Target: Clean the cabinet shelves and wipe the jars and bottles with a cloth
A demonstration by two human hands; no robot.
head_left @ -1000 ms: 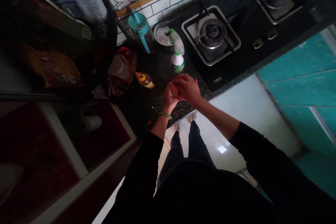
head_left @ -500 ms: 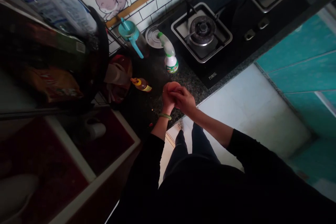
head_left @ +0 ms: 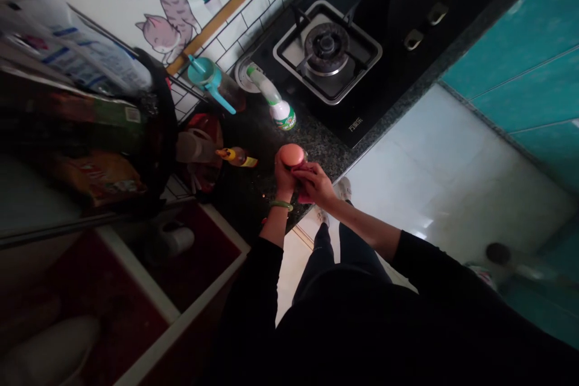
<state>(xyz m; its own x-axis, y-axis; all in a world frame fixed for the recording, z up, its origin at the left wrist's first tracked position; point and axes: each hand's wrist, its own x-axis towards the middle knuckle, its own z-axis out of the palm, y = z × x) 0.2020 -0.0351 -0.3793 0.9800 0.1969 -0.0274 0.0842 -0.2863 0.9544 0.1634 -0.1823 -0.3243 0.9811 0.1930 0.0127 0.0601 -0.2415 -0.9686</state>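
My left hand [head_left: 284,181], with a green bangle at its wrist, is wrapped round a jar with an orange-pink lid [head_left: 292,155]. Most of the jar's body is hidden by the fingers. Against the jar's near right side, my right hand [head_left: 319,186] is closed on a reddish cloth [head_left: 306,196], part of which hangs below the fingers. Both hands are over the dark counter [head_left: 312,139] near its front edge. Left of them a small sauce bottle with a yellow cap [head_left: 239,157] lies or leans; I cannot tell which. Behind them is a white and green spray bottle [head_left: 283,113].
A jug with a teal lid [head_left: 210,78] stands by the tiled wall. The gas burner [head_left: 327,45] is at the back right. On the left are a dark rack with food packets [head_left: 102,175] and an open red-lined drawer or cabinet [head_left: 149,289].
The view has shifted a little. The jar's lid shows more plainly now, as my right hand has slid to the right and down off its top. The reddish cloth has come into sight.
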